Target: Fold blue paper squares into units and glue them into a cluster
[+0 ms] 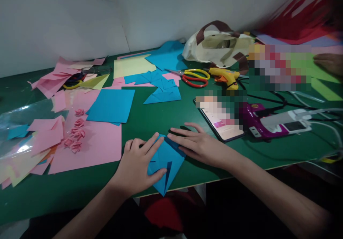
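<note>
A folded blue sheet of paper (174, 167) lies near the front edge of the green table, one corner pointing toward me. My left hand (136, 167) rests on its left side, thumb and fingers spread across the paper. From the right, my right hand (198, 144) lies flat with its fingertips on the paper's far right edge. Both hands press on the sheet from above; neither is closed around it. Beyond them are folded blue paper pieces (160, 85), and to the left is a stack of blue square sheets (111, 105).
Pink paper roses (77, 133) sit on a pink sheet (104, 146) at left. Scissors (195, 77), a yellow glue gun (225, 76) and a cloth bag (214, 47) stand behind. A phone (227, 131) and purple power strip (257, 121) lie right. Another person's hand (328, 63) is at far right.
</note>
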A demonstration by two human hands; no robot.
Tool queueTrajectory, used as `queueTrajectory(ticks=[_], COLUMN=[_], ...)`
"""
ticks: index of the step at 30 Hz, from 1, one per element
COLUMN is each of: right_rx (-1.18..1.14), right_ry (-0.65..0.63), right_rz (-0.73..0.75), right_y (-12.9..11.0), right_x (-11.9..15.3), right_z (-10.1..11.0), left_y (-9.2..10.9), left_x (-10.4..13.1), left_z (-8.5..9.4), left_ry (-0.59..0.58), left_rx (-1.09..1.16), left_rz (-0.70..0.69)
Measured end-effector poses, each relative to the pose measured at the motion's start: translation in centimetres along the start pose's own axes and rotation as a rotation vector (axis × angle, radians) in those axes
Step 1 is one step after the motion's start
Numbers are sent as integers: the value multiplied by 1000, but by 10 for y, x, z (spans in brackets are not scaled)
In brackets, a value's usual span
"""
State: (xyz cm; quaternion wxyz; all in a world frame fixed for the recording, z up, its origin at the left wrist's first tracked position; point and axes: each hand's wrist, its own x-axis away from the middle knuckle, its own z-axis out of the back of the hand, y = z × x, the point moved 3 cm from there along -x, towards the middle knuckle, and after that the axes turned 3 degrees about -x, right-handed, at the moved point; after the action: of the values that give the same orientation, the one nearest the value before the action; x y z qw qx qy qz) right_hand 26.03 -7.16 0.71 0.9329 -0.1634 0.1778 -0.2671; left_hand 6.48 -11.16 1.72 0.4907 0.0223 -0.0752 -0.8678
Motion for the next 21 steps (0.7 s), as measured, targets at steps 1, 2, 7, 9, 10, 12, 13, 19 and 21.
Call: queueTrajectory(ticks=[1, 2, 7, 9, 10, 12, 13, 19, 21], right_rx=[5, 5, -31, -60, -78, -121, -142, 1, 117], right_ry=[3, 1, -33, -37, -40, -36, -25, 86, 75], right_rz=[4, 6, 23, 33, 32, 4, -24, -80, -1], right_y=[-1, -1, 0, 1, 2, 4, 5, 7, 3], right_x=[0, 0, 1, 2, 2, 2, 2, 1, 1], right_z=[1, 1, 0, -1, -2, -3, -4, -5, -6], left_y=[0, -1, -2, -2, -2, -2, -2, 0, 0], left_x=[0, 0, 0, 0, 0, 1, 1, 3, 3], left_z=[0, 0, 0, 1, 1, 1, 1, 2, 2], left_ry=[1, 2, 4, 1, 0, 6, 10, 16, 15], left_rx=[6, 11, 15, 15, 16, 18, 19, -4, -16], left_rz=[0, 1, -8, -7, -7, -11, -16, -38, -34])
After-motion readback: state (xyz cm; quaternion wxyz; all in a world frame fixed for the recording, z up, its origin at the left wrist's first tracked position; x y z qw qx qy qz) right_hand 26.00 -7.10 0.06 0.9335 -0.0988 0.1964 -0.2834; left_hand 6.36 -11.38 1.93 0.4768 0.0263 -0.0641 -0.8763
